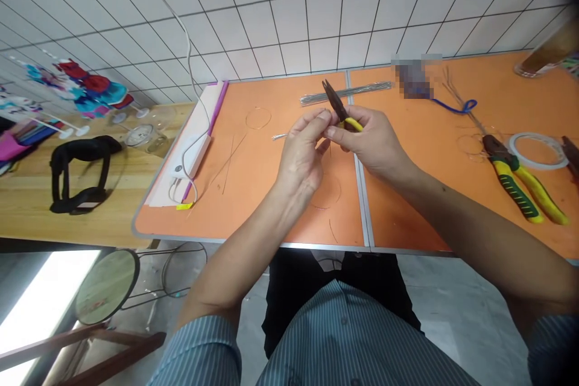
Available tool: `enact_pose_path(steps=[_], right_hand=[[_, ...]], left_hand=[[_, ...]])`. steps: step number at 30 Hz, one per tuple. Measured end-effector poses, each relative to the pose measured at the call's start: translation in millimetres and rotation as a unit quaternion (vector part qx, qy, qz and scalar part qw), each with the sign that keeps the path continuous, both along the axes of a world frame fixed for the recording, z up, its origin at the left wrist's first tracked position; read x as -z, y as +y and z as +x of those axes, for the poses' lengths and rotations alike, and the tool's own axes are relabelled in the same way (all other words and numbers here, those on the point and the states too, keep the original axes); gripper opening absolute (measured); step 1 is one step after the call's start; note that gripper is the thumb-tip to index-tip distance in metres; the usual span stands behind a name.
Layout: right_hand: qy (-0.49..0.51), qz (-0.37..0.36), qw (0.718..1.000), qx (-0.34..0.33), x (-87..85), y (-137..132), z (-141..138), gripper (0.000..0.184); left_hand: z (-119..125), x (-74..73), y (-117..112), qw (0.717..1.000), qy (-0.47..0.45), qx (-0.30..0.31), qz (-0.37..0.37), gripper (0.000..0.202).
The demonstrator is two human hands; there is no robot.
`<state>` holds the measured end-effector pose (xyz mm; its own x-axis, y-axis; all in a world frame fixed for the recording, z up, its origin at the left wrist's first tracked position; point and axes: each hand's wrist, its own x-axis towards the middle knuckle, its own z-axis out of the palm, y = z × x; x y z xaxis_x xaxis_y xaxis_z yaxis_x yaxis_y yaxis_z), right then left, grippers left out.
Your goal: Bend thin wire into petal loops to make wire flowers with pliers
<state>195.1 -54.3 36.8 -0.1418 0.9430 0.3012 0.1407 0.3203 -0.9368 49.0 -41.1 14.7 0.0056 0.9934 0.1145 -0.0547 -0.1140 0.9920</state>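
Note:
My right hand [377, 140] is closed around long-nose pliers [335, 101] with yellow handles, their dark jaws pointing up and away. Thumb and fingers of my left hand [301, 154] are pinched together right beside it, the fingertips of both hands almost meeting. A short silvery twisted wire [279, 137] pokes out on the left side of the left hand; its other end is hidden by the fingers. Below the hands a thin wire loop [339, 192] shows against the orange table [253, 193].
A bundle of straight wires [371, 88] lies at the back. Larger yellow-green pliers [515, 184] and a white coil [538, 151] are on the right. At left are a white power strip [192, 160], loose thin wires [226, 163] and a black strap [81, 175]. A drink cup [547, 51] stands far right.

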Motion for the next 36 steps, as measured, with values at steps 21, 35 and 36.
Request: enact_pose_path(steps=[21, 35, 36], right_hand=[[-0.268, -0.011, 0.963, 0.039, 38.5, 18, 41, 0.012], [-0.256, -0.032, 0.964, 0.072, 50.2, 33, 57, 0.019], [-0.256, -0.034, 0.964, 0.066, 51.4, 33, 57, 0.02]], left_hand=[[-47, 64.5, -25, 0.862, 0.5, 0.039, 0.067, 0.023], [-9, 61.9, 42, 0.981, 0.168, 0.095, -0.006, 0.013], [-7, 63.1, 42, 0.983, 0.154, 0.101, -0.011, 0.012]])
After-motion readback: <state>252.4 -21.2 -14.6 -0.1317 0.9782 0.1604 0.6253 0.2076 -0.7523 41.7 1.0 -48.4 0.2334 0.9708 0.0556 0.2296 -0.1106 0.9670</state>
